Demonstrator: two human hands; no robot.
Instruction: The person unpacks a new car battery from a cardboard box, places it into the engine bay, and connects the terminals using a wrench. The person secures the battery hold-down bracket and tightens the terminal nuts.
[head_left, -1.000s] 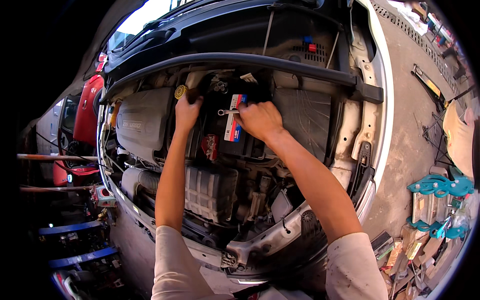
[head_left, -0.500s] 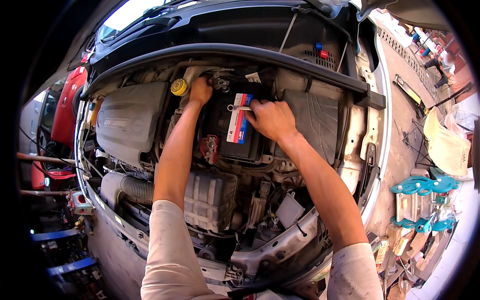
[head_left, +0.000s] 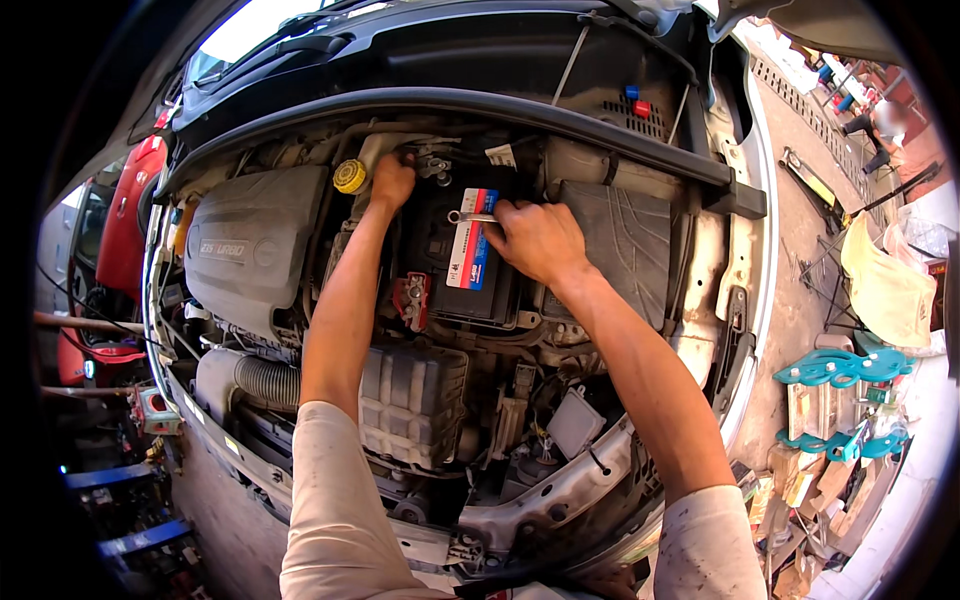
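My right hand (head_left: pixel 541 240) is closed around a metal wrench (head_left: pixel 472 217), whose ring end sticks out to the left over the battery. The black car battery (head_left: pixel 497 300) carries a white, red and blue label (head_left: pixel 468 258). My left hand (head_left: pixel 393 181) reaches to the battery's far left corner, beside a metal terminal clamp (head_left: pixel 434 168). Its fingers are curled, and whatever lies within them is hidden. A second terminal clamp with a red cover (head_left: pixel 411 301) sits at the battery's near left corner.
A yellow cap (head_left: pixel 349 176) stands left of my left hand, above the grey engine cover (head_left: pixel 255 240). Right of the battery is a black box (head_left: pixel 620 250). A dark bar (head_left: pixel 520 117) crosses behind. Blue and red small parts (head_left: pixel 637 100) lie at the back.
The whole view has shifted slightly left. My left hand has drawn a little away from the far terminal clamp. My right hand still grips the wrench over the battery.
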